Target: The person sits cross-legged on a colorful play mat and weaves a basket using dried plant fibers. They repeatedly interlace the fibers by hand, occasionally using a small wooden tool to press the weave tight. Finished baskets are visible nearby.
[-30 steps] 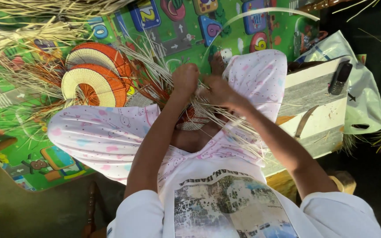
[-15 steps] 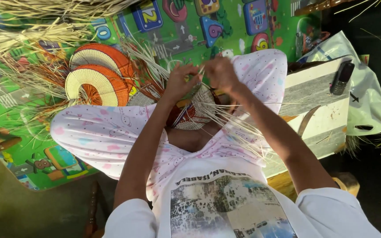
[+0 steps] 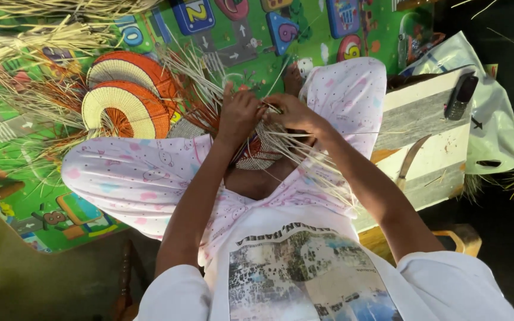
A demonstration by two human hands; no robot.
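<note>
While both hands work over the lap, these points stand out:
Left hand: curled, pinching straw strands at the rim of the woven piece.
Right hand: closed on a thin strand beside it.
Woven piece: on the lap, between the knees, mostly hidden.
Risk: dry, stiff strands may snap or slip loose if pulled hard.
Texture: finished fans, tight coiled ribs, orange and cream; foam mat, smooth.

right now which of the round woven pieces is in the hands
The small unfinished woven disc in the lap, loose straw strands sticking out, held by left hand and right hand; the two orange-and-cream fans lie untouched on the mat.
</note>
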